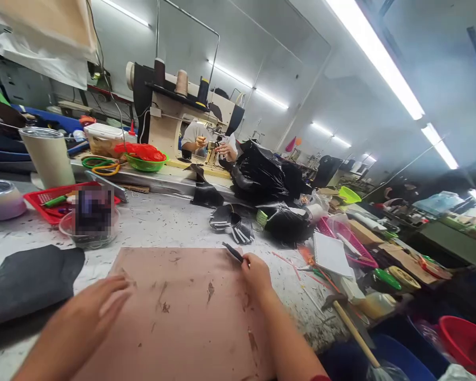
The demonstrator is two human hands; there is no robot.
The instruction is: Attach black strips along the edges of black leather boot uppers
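Observation:
A brown, stained board (186, 301) lies flat on the white worktable in front of me. My right hand (257, 272) is closed around the end of a narrow black piece (233, 252) above the board's far right corner; whether it is a strip or a tool I cannot tell. My left hand (87, 312), slightly blurred, is over the board's left edge with fingers stretched out and nothing visible in it. To its left sits a dark grey, curved piece (31, 280). Beyond the board are black pieces with white stripes (232, 223).
A red basket (43, 203), a tumbler (49, 156) and a clear bowl (65, 233) stand left. Behind is a sewing machine (162, 119) with a person's hands at it. Black plastic bags (262, 174), a notepad (331, 254) and a hammer (353, 328) are right.

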